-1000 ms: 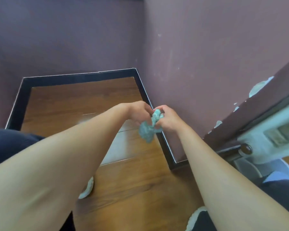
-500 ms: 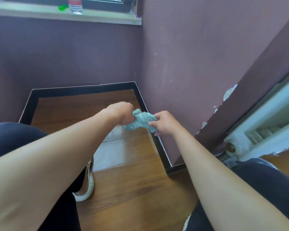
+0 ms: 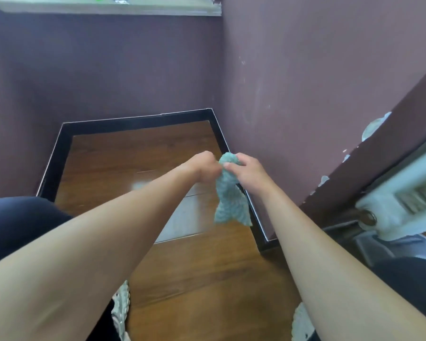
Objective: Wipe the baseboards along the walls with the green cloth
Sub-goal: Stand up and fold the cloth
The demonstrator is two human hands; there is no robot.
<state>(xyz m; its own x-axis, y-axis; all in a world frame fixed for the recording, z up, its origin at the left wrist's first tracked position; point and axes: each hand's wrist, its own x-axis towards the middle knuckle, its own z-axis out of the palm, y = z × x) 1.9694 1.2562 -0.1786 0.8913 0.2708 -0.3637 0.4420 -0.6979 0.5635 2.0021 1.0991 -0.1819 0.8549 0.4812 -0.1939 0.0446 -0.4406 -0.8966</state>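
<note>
Green cloth [image 3: 228,195]: one, bunched, held in the air over the right edge of the wooden floor [image 3: 133,156], its tail hanging free.
Hands: two, both arms outstretched.
Left hand [image 3: 202,167]: curled fist, gripping the cloth's upper end.
Right hand [image 3: 249,172]: thumb and fingers pinching the same end.
Black baseboard [image 3: 138,123]: three runs edging the floor, meeting at two far corners.

I saw a brown wooden floor [image 3: 143,153] filling the lower middle of the frame, with a pale patch of glare [image 3: 139,186] near its centre. A black baseboard [image 3: 138,123] met it along the far edge and ran down its left and right sides. One pale patterned shoe [image 3: 121,308] stood on the boards at bottom centre, a second pale shoe [image 3: 301,323] at lower right.
</note>
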